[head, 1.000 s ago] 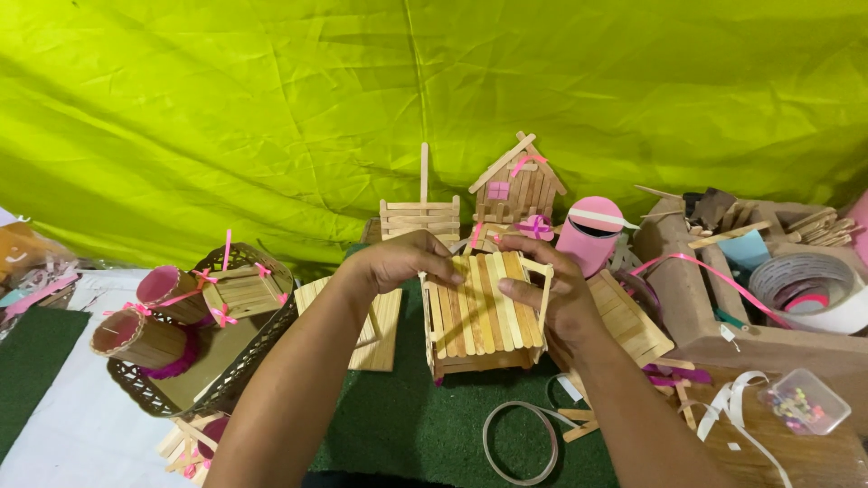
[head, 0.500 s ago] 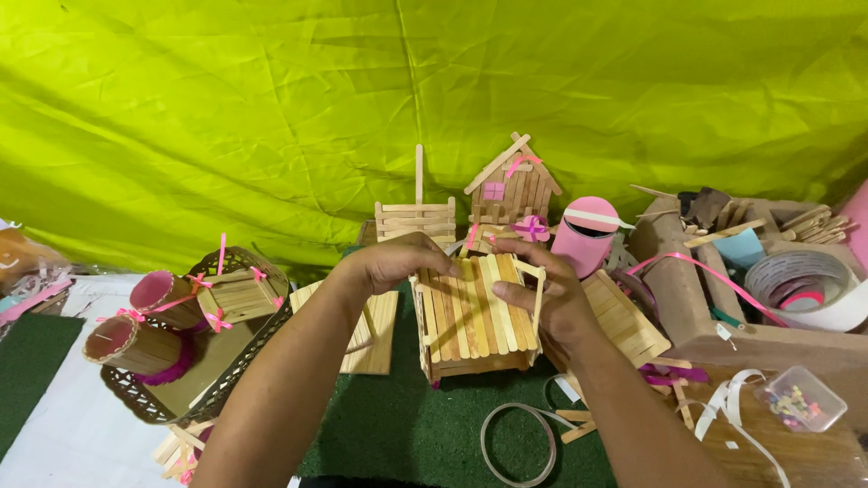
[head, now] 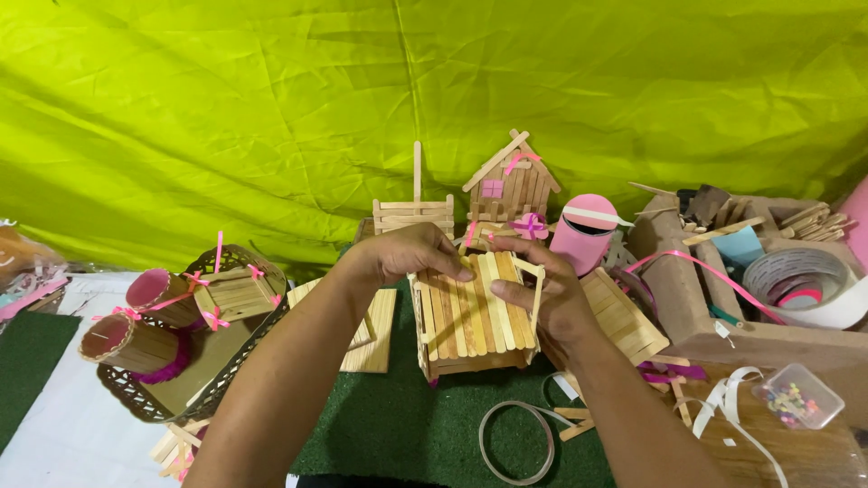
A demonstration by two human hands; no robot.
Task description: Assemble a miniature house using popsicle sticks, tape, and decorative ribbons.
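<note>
Two hands meet over a small box built of craft sticks [head: 473, 316], which sits at the centre of the frame on a patch of green turf mat [head: 398, 425]. The left hand [head: 411, 253] comes in from the lower left and lies across the box's far upper edge, its fingers curled down onto the slatted top, closed on the box. The right hand [head: 542, 294] comes in from the lower right and clasps the box's right side, thumb laid over the slats and fingertips near a loose-looking stick at the upper right corner; whether that stick is pinched or only touched cannot be told. The slats run from the near edge toward the far edge, so the box's long axis points away from the person, and both hands sit at its far end, about equally close. Behind the box, toward the upper middle, stand a stick-built fence piece [head: 413, 215] and a little stick house with pink trim [head: 511, 185], with a pink round container [head: 583, 233] just to the right. At the left a dark tray [head: 163, 398] holds stick cups with pink ribbon, and a loop of band [head: 515, 443] lies on the mat near the bottom
</note>
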